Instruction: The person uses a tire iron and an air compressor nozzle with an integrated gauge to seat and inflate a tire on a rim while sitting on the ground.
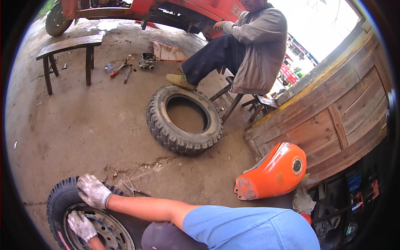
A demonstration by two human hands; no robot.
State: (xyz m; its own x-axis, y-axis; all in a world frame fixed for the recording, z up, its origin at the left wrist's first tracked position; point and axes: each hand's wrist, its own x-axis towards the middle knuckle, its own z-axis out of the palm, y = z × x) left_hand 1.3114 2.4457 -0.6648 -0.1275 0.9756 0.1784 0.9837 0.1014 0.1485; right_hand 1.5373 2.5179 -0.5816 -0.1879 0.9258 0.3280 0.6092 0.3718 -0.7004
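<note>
A black tyre on a pale steel rim is at the lower left; its lower part runs out of view. My right hand, in a whitish work glove, reaches across from the right and curls over the tyre's top tread. Below it my left hand, gloved alike, rests with fingers extended where the rim meets the sidewall. Just beyond the wheel, a pair of pliers lies on the floor. I cannot tell how far the wheel leans.
A loose worn tyre lies ahead, beside a seated person. An orange fuel tank sits at right before a wooden panel. Farther off are a bench, a metal engine part, hand tools and a red vehicle.
</note>
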